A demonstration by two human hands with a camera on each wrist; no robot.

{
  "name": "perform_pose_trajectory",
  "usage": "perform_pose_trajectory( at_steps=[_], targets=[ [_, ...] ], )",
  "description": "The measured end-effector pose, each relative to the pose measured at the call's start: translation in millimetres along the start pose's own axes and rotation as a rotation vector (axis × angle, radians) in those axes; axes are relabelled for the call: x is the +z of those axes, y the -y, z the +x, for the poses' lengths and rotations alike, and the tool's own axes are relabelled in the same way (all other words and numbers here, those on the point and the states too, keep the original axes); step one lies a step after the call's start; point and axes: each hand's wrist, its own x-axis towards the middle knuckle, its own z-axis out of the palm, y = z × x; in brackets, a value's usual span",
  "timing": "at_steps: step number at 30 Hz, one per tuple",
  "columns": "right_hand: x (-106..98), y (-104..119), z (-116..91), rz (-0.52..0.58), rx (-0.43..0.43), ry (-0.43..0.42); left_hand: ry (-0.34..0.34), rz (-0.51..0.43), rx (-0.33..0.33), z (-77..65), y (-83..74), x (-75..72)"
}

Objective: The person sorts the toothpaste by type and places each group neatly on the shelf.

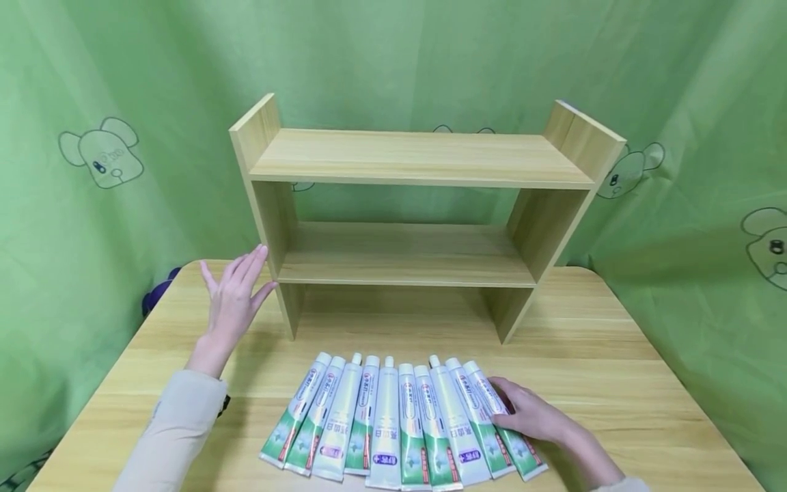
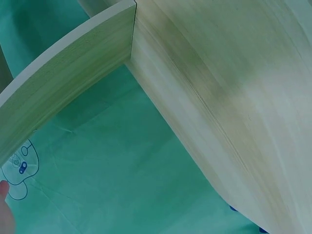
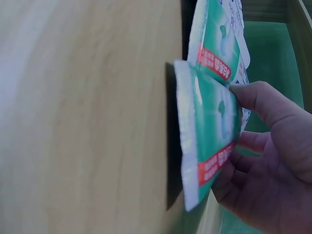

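Observation:
A fanned row of toothpaste tubes [image 1: 385,424], caps toward the shelf, lies on the table. At its right end my right hand [image 1: 531,413] pinches the outermost green-and-white toothpaste tube [image 1: 520,452], thumb on top and fingers at its side. In the right wrist view, the thumb [image 3: 261,100] presses this tube's edge, and its flat crimped end [image 3: 187,141] shows above the wood. My left hand [image 1: 235,294] is raised, fingers extended, beside the left side panel of the wooden shelf [image 1: 406,256]. Only a bit of that hand shows in the left wrist view.
The two-tier shelf stands at the back of the wooden table [image 1: 621,383], with upright side panels [image 1: 574,133] at both ends. Green curtains [image 1: 393,61] printed with bear faces surround the table. A purple object [image 1: 158,294] shows past the left table edge.

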Motion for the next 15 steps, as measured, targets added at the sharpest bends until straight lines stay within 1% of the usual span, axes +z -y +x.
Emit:
perform_pose_trajectory(
  at_steps=[3, 6, 7, 10, 13, 15],
  targets=[
    [1.6, 1.7, 2.0, -0.067, -0.005, -0.021, -0.006, 0.006, 0.007, -0.8, 1.9, -1.8],
    [3.4, 1.8, 3.1, -0.126, 0.008, -0.056, -0.016, 0.014, 0.023, -0.9, 2.6, -2.5],
    [3.9, 1.5, 3.0, -0.116, 0.010, -0.061, -0.020, 0.014, 0.027, -0.9, 2.3, -2.2],
    [4.3, -0.5, 1.3, -0.027, 0.006, -0.051, -0.021, 0.012, 0.049, -0.8, 0.6, -1.3],
    [3.3, -3.3, -0.3, 0.095, 0.002, -0.017, -0.024, 0.009, 0.065, 0.3, 0.1, -1.3],
    [2.7, -4.9, 0.0, 0.142, 0.002, -0.005, -0.021, 0.021, 0.078, 2.7, 1.4, -2.9]
  ],
)
